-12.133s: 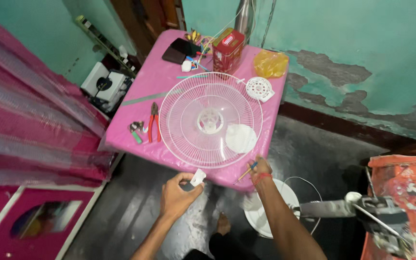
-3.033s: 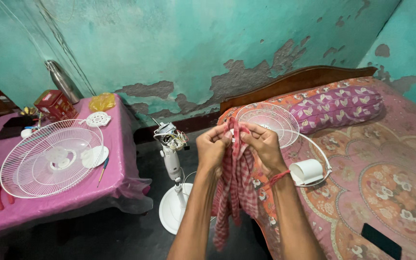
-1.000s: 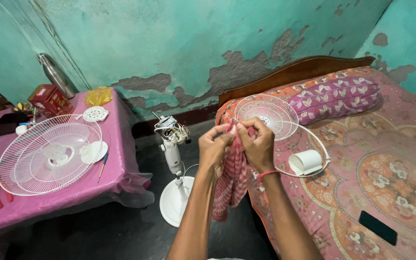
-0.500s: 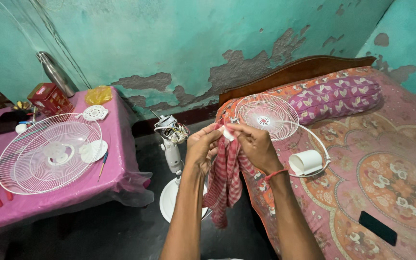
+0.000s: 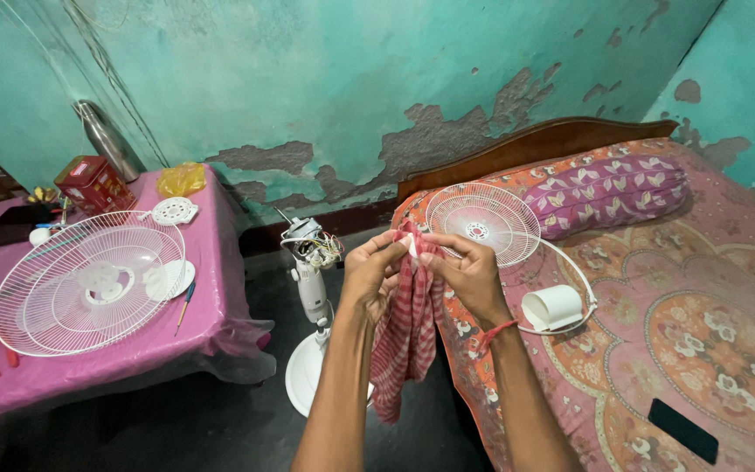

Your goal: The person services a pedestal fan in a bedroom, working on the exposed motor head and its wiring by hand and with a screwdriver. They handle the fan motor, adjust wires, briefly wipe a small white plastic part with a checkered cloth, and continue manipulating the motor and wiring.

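Observation:
Both my hands are raised together in front of me. My left hand [image 5: 372, 277] and my right hand [image 5: 465, 271] pinch a small white part [image 5: 413, 247] between the fingertips, wrapped in a red and white striped cloth [image 5: 406, 336] that hangs down between my forearms. A red thread is tied round my right wrist. Just behind my hands a white fan guard [image 5: 482, 223] lies on the bed [image 5: 701, 341]. To the left of my hands stands a bare fan stand [image 5: 311, 288] with loose wires at its top.
A pink-covered table [image 5: 168, 336] on the left holds a large white fan grille [image 5: 89, 281], a red box, a yellow bag, red pliers and a screwdriver. On the bed lie a white cylindrical cap [image 5: 552, 308], a purple bolster [image 5: 605, 192] and a dark phone [image 5: 682, 430].
My hands have drawn closer to me and turned slightly; the cloth is now bunched round the small white part. My view has shifted little over the last second.

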